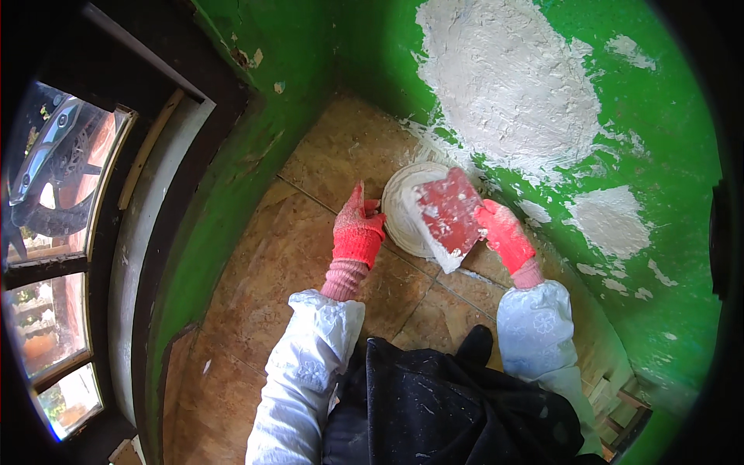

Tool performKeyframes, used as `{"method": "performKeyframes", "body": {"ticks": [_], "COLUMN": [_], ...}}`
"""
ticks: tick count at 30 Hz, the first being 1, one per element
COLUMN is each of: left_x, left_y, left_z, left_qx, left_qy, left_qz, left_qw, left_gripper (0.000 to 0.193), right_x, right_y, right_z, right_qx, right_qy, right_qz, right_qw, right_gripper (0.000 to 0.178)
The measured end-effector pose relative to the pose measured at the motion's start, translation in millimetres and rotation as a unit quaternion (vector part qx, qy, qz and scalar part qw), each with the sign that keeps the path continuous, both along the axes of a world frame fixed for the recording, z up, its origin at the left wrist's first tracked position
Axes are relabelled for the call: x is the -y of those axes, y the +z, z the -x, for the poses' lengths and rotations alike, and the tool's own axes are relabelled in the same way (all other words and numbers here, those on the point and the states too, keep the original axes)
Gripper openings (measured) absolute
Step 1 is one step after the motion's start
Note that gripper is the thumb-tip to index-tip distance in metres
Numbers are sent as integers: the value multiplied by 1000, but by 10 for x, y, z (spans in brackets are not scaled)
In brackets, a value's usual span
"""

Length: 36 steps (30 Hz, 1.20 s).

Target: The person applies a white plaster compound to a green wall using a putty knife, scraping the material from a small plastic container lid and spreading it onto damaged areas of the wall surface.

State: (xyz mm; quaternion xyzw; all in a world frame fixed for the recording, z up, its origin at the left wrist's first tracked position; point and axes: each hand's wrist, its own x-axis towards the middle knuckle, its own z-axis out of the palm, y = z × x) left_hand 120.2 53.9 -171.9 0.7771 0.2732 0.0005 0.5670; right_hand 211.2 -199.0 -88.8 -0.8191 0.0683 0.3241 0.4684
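Note:
My right hand (504,235), in a red knitted glove, grips a flat red plastering board (457,213) by its right side. White paste smears its face and lies thick along its left and lower edges. It is tilted over a round bucket (395,203) of white paste, hiding part of it. At the bucket's left side is my left hand (359,230), gloved in the same red, with fingers apart and one pointing away from me. That hand is close against the rim; whether it presses on it I cannot tell.
Rough white paste (511,85) covers a large area of the green wall, with a smaller patch (611,221) to its right. Brown tiled floor (256,287) lies under the bucket. A dark-framed glass door (58,178) stands at left. Small blocks (620,411) lie at lower right.

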Motion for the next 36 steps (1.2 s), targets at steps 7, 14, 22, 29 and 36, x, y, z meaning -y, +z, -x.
{"method": "performKeyframes", "body": {"ticks": [7, 14, 22, 29, 36], "left_x": [11, 19, 6, 6, -20], "left_y": [13, 24, -104, 3, -94], "left_z": [-13, 9, 12, 4, -17], "left_qx": [-4, -11, 24, 2, 9], "left_qy": [0, 18, 18, 12, 25], "left_qz": [37, 40, 27, 30, 27], "left_qw": [999, 999, 999, 999, 999], "left_gripper": [73, 71, 70, 69, 69], "right_x": [32, 310, 235, 566, 326], "right_y": [-199, 8, -1, 216, 286], "right_z": [69, 224, 454, 351, 528], "right_qx": [83, -12, -1, 45, 30], "right_qy": [21, -82, -41, -115, 38], "right_qz": [2, -15, 7, 56, 71], "right_qw": [996, 996, 999, 991, 996], "right_gripper": [28, 31, 26, 27, 30]}}
